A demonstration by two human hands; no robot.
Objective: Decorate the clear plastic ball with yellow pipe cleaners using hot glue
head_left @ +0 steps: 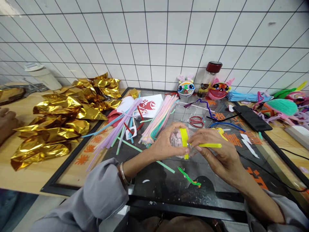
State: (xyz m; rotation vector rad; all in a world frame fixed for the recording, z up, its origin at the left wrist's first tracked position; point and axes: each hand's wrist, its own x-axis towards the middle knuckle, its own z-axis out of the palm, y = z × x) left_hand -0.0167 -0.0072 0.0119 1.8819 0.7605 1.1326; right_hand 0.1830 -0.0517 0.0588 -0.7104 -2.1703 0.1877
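My left hand [165, 143] is wrapped round a transparent, pinkish-white ball [175, 138], held above the glass-topped table. A band of yellow pipe cleaners [184, 137] runs down the ball's right side. Against that side, the fingers of my right hand [218, 151] pinch a yellow pipe cleaner [212, 145], whose free end sticks out to the right. Its inner end is hidden by my fingers. Below the hands lies a short green pipe cleaner piece [188, 177]. Red-handled scissors [196, 121] lie just beyond the ball.
Bundles of pastel pipe cleaners [160, 117] and purple ones [116, 125] lie left of centre. Gold foil [60, 111] covers much of the left, near another person's hand [8, 124]. Two decorated heads [185, 87] and a bottle [206, 80] stand behind. A phone [252, 117] lies right.
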